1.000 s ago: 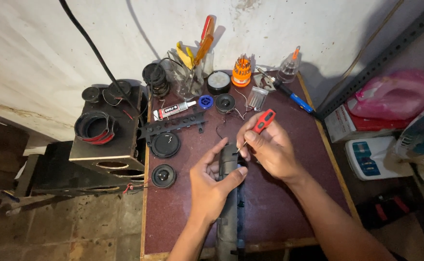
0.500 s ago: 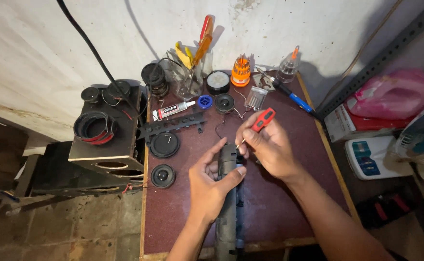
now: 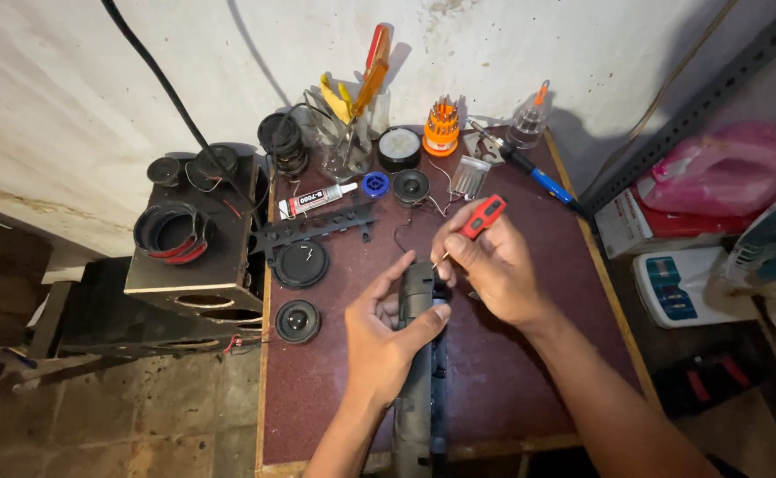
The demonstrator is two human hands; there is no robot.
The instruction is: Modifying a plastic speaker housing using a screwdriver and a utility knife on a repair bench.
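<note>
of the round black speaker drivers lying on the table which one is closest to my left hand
The small round speaker near the table's left edge, just left of your left hand. The flatter disc lies farther back, and the small one with wires farther still.

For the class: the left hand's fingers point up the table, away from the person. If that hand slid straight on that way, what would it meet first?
Probably the small round speaker, past the dark speaker bar that the left hand grips; height is hard to judge.

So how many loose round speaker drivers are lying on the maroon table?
3. One speaker driver lies by the table's left edge, a smaller one just below it, and a third sits near the back beside the blue ring. Others may be hidden behind the tools.
</note>
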